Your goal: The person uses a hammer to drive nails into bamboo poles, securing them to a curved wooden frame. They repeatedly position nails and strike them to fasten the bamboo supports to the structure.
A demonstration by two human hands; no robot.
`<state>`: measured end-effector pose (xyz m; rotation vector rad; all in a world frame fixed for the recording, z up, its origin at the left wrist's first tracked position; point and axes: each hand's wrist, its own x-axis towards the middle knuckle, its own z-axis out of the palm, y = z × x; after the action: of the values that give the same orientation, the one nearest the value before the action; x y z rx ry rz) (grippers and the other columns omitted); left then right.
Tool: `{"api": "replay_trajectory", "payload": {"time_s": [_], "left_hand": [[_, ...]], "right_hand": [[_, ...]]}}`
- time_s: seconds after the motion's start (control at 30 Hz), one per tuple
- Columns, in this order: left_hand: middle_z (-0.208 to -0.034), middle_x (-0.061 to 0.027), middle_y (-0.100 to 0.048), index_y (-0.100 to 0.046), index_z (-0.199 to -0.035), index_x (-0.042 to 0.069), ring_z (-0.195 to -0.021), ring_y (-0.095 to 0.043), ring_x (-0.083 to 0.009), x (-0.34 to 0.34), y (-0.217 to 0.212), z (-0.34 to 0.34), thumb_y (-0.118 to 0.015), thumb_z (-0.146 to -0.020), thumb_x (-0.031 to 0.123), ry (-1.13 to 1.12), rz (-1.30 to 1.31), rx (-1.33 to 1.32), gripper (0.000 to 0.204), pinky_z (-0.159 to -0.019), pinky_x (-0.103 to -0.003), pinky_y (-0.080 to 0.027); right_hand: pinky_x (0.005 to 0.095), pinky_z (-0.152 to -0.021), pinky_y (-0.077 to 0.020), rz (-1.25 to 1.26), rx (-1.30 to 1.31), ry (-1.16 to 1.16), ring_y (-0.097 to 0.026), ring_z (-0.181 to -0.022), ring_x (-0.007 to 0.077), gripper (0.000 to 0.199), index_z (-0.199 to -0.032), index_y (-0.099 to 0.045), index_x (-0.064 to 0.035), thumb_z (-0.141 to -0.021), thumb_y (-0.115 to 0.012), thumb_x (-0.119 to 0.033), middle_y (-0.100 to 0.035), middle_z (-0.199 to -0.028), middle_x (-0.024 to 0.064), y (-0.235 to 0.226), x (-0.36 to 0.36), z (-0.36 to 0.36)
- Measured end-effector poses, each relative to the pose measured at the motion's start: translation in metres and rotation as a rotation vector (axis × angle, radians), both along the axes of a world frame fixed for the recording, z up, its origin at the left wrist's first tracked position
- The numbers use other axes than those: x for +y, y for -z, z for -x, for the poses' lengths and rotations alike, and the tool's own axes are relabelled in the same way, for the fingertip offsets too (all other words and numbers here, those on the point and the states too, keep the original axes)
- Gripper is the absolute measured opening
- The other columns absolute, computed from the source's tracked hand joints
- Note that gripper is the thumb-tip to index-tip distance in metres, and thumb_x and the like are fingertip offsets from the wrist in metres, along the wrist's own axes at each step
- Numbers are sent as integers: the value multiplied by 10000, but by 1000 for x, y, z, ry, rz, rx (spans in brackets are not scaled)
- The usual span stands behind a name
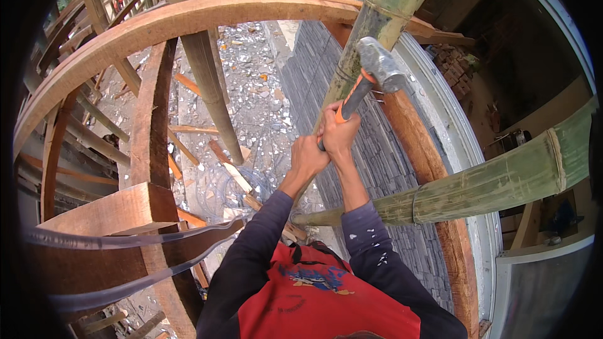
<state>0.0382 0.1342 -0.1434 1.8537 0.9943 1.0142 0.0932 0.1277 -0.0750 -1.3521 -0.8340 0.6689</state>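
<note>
Both of my hands are closed round the handle of a short sledgehammer (380, 66) with a scuffed grey steel head and an orange and dark grey handle. My right hand (340, 130) grips the handle higher up, nearer the head. Just below and to the left, my left hand (308, 156) wraps the handle's lower end. The head is raised in front of an upright bamboo pole (382, 9), and the picture does not settle whether they touch. A reddish wooden plank (408, 132) runs along the wall behind the hammer head.
A thick green bamboo pole (483, 185) crosses on my right. A long timber beam (207, 12) spans ahead, with a timber post (151, 113) and another bamboo pole (210, 88) at left. Grey stone cladding (370, 150) lines the wall. Rubble (257, 81) covers the ground below.
</note>
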Motion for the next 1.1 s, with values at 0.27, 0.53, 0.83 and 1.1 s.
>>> {"api": "replay_trajectory", "payload": {"time_s": [0.27, 0.53, 0.83, 1.1], "left_hand": [[-566, -194, -555, -564, -672, 10, -580, -597, -381, -20, 19, 3, -698, -604, 187, -134, -229, -160, 232, -513, -405, -454], [-559, -158, -532, -507, -616, 37, -549, -565, -356, -61, 12, -2, -690, -564, 143, 229, -184, -246, 218, -490, -390, -426], [-648, -101, -570, -555, -779, 50, -585, -575, -323, -83, 51, 18, -721, -558, 310, 340, -342, -97, 380, -501, -398, -417], [-1000, -102, -491, -410, -1188, 49, -950, -510, -200, -90, 103, 8, -697, -704, 237, 689, 129, -162, 594, -773, -345, -417]], "right_hand": [[237, -504, -403, -321, -181, -107, -518, -532, 92, 24, -736, -552, 4, -718, -537, 7, -539, -602, 41, 21, -27, -11], [236, -525, -411, -351, -56, -79, -481, -548, 95, 52, -793, -493, 22, -748, -499, 47, -509, -667, 52, 22, -101, -25], [237, -488, -400, -230, -97, -137, -455, -518, 94, 89, -860, -450, -5, -789, -495, 24, -495, -713, 71, 77, -153, -28], [300, -603, -442, -313, -731, -158, -566, -676, 197, 74, -766, -561, -20, -712, -607, -39, -561, -740, 74, 77, -188, -27]]}}
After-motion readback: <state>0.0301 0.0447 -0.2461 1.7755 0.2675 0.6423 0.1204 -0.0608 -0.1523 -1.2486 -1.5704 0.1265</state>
